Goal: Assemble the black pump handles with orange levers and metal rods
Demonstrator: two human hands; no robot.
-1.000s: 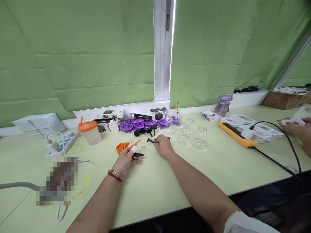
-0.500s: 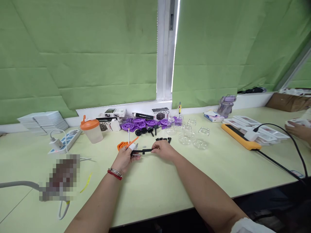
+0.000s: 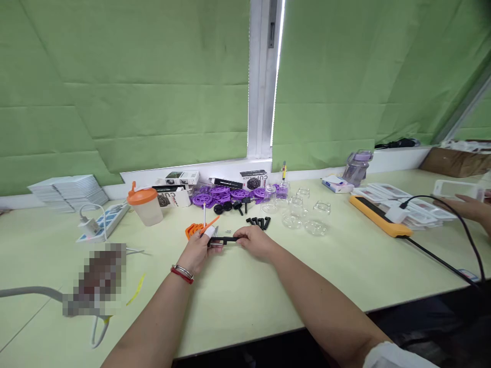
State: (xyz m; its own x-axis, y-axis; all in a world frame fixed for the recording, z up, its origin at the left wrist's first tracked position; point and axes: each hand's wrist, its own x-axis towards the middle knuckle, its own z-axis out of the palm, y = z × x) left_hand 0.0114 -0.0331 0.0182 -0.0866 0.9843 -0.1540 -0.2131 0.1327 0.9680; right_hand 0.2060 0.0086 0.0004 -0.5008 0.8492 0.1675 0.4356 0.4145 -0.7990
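My left hand [image 3: 198, 251] is closed around one end of a thin black plastic bar [image 3: 229, 239]. An orange stick-like piece [image 3: 210, 223] and a white piece also show at this hand, along with slim metal rods. The bar's other end is pinched by my right hand [image 3: 253, 241]. Just beyond the hands lie orange bent pieces [image 3: 194, 230], a few tiny metal bits [image 3: 228, 232] and several short black bent parts [image 3: 261, 223]. Farther back are black round knobs [image 3: 223, 208] and purple wheel-shaped parts [image 3: 220, 194].
Clear glass-like vessels [image 3: 315, 228] stand right of centre. An orange-lidded cup [image 3: 148, 209] and a white power strip [image 3: 112, 221] are at left. A yellow power strip [image 3: 379, 216] trails a black cable on the right. Another person's hand [image 3: 462, 205] holds a white frame there.
My right hand has shifted slightly left along the black bar, closer to my left hand. The short black parts show more fully. At right, the other person has lifted a white frame.
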